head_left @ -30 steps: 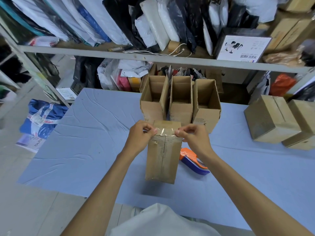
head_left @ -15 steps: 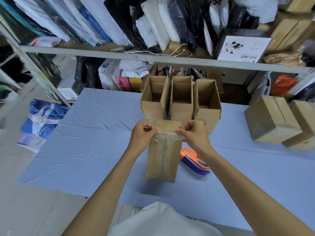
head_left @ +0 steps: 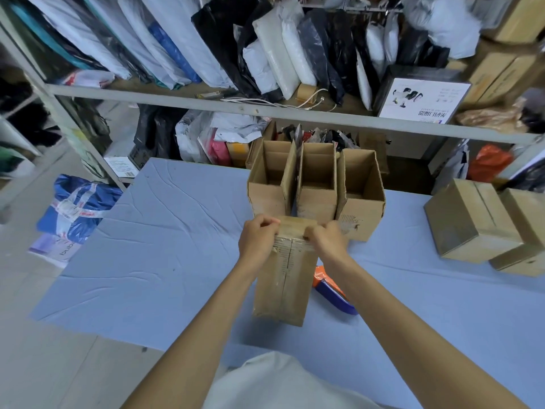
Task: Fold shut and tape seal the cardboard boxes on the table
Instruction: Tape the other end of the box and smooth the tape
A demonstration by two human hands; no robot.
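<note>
Well, left hand (head_left: 256, 240) and right hand (head_left: 327, 242) pinch clear tape (head_left: 290, 245) onto the tall brown cardboard box (head_left: 283, 287); three open boxes (head_left: 317, 199) behind it wait unsealed.

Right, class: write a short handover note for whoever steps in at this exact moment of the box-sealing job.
Left hand and right hand: both grip the far top edge of the closed brown cardboard box, over a strip of clear tape.
Orange-and-blue tape dispenser: on the blue-covered table, right of that box.
Done: its flaps are shut; other closed brown boxes stand far right.
Left: three open brown boxes behind it.
</note>
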